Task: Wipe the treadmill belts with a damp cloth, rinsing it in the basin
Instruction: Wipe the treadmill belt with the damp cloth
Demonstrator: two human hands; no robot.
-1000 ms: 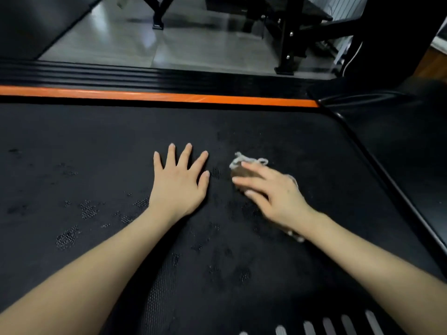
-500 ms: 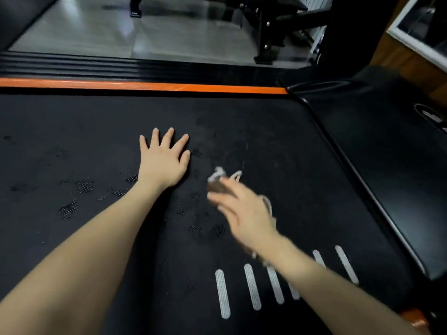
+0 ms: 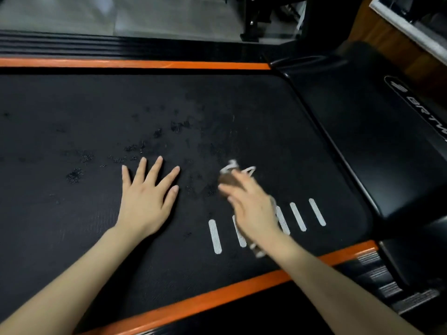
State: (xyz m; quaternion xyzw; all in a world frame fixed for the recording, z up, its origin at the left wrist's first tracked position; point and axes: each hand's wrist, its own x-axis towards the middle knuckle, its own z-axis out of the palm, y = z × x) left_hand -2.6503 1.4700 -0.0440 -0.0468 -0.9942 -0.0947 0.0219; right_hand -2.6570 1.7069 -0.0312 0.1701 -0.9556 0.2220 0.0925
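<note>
Two palms down on treadmill belt (image 3: 96,117). Left hand (image 3: 147,201) flat, fingers spread, holding nothing. Right hand (image 3: 251,209) smeared w/ motion blur, fingers stretched out, pressing on cloth (image 3: 228,181), not wrapped round it afaict. Cloth on belt's right part, touching white stripes (image 3: 214,236), mostly hidden under hand: only brown front + whitish fringe poking out, plus a scrap by wrist. Damp patches (image 3: 75,175) left of hands. Logo on side cover (image 3: 375,141) cut off by frame edge, unreadable.

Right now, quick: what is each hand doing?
Left hand: open, flat on the belt.
Right hand: open, straight fingers pressing the cloth onto the belt.
</note>
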